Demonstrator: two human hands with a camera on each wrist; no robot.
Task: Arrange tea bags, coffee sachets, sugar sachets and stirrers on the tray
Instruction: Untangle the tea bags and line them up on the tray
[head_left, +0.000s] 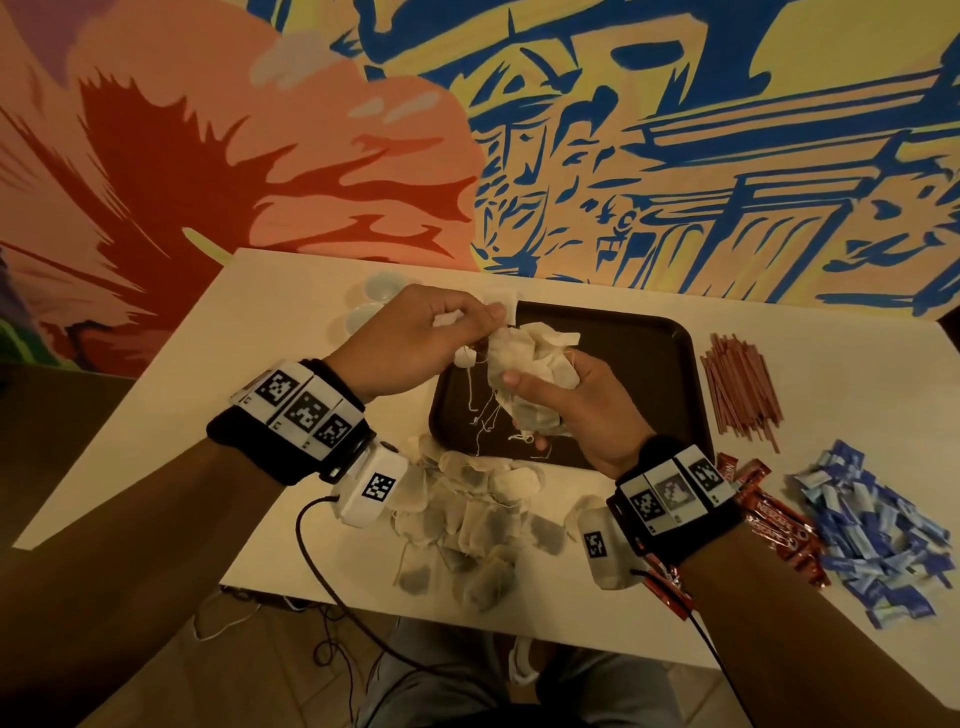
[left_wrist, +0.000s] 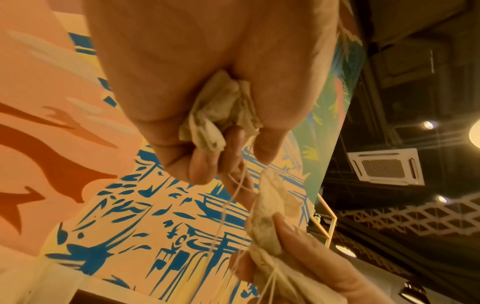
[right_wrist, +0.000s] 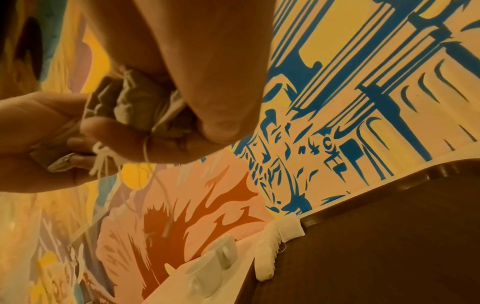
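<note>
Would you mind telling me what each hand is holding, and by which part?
The right hand grips a bunch of tea bags round the pouches; the left hand pinches one tea bag's crumpled paper.

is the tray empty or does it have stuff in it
Nearly empty: the brown tray shows bare base, with only white tea bags at its far-left corner.

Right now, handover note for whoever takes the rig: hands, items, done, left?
Right hand grips a bunch of tea bags above the brown tray.
Left hand pinches tea bags out of that tangled bunch.
On the table: loose tea bags in front of the tray, stirrers, red coffee sachets and blue sugar sachets to its right.
Done: nothing laid out on the tray.
Left: all four kinds.
</note>
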